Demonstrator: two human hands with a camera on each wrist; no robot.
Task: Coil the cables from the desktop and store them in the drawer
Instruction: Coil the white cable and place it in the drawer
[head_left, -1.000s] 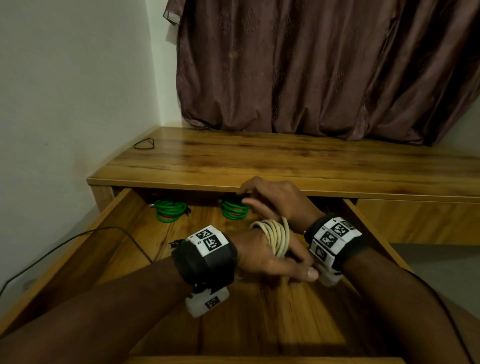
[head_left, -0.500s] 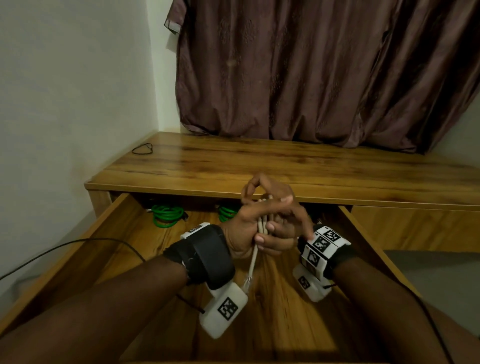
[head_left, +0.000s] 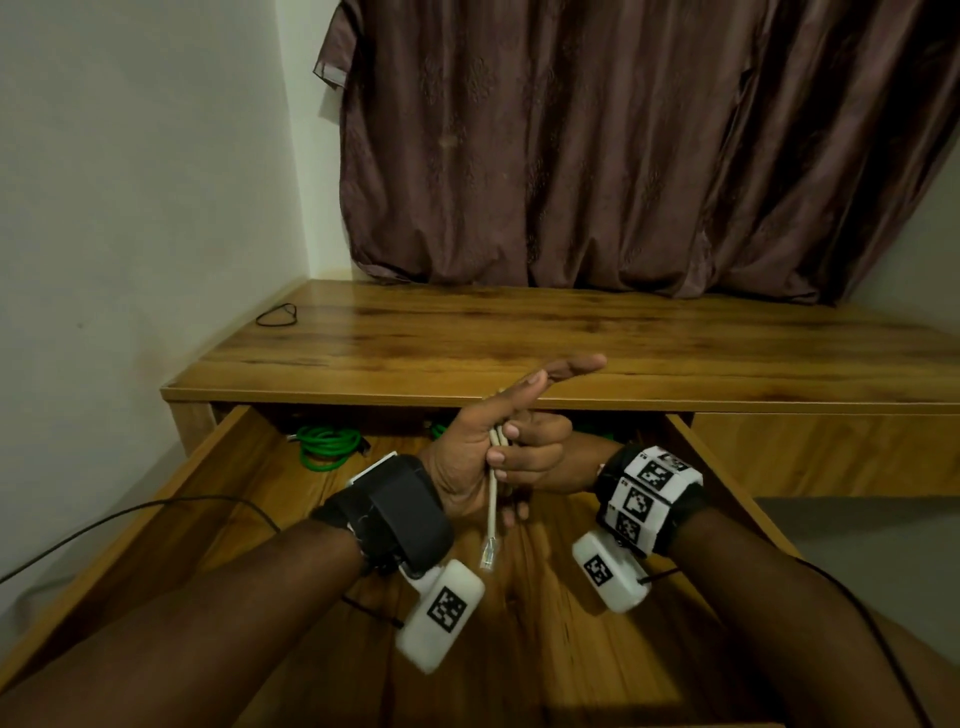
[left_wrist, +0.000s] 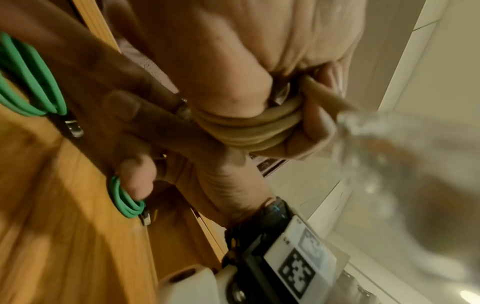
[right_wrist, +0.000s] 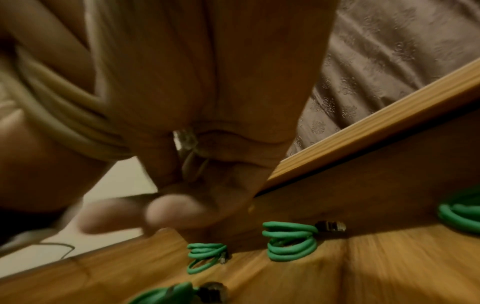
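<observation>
open drawer (head_left: 171, 499), green cable coils (head_left: 327, 447) inside

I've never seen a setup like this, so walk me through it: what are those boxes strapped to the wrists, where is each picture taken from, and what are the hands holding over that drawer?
No robot here: a person works with bare hands. The white boxes on the wrist straps are small cameras. The wide picture comes from a camera on the head, looking down; the two close, blurry ones look along each hand from the wrists.

The left hand and the right hand meet above an open wooden drawer. Together they hold a coiled beige cable; its loops are wrapped round the left hand, and its loose end with a clear plug hangs down.

Coiled green cables lie at the back of the drawer. On the desktop only a thin black loop shows, near the wall. A dark curtain hangs behind.
</observation>
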